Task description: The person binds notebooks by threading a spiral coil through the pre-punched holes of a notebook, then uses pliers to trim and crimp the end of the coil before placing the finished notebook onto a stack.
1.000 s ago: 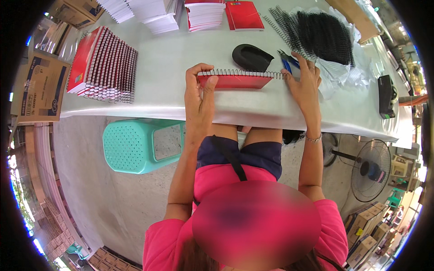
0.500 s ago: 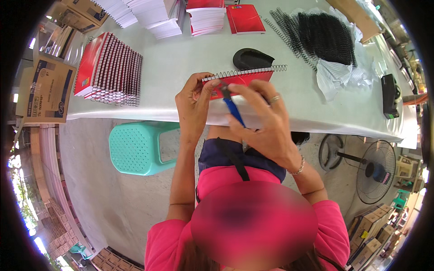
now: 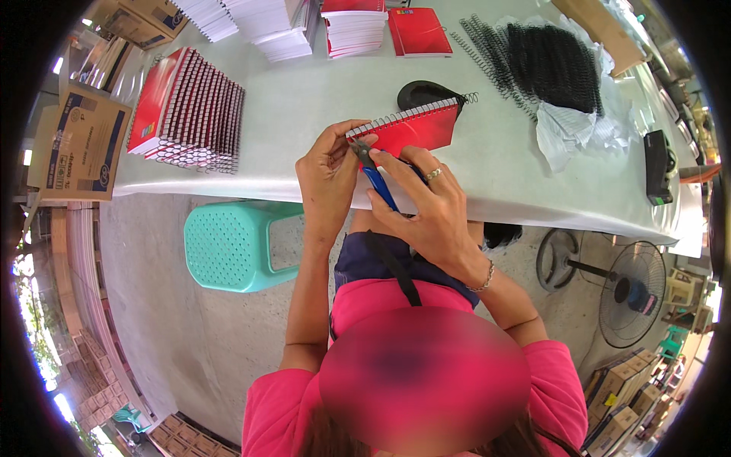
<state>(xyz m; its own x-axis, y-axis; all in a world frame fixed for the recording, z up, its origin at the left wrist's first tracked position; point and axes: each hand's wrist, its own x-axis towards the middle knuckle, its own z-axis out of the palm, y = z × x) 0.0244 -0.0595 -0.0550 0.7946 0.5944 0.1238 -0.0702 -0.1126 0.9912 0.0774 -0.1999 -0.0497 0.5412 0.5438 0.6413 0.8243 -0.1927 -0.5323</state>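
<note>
My left hand (image 3: 333, 164) grips the left end of a red notebook (image 3: 415, 131), fingers behind it and thumb in front. A black spiral coil (image 3: 470, 98) runs along its top edge and sticks out past the right end. In my right hand (image 3: 430, 199) is a pair of blue-handled pliers (image 3: 378, 187), handles lying between thumb and fingers. Its metal jaws meet the left end of the spiral edge, close to my left thumb. Whether the jaws are closed on the wire is too small to tell. Behind the notebook lies a black, rounded object (image 3: 421, 93).
A stack of spiral-bound red notebooks (image 3: 183, 114) stands at the left. Page stacks (image 3: 354, 34) and a loose red notebook (image 3: 420, 32) lie at the back. Black coils (image 3: 552, 65) sit on paper at the right. A green stool (image 3: 232, 245) and a fan (image 3: 630, 293) stand below the table.
The pliers have moved left and down onto the notebook's left corner, my right hand following. The notebook's right end has tipped upward, showing more of the red cover, and less coil sticks out.
</note>
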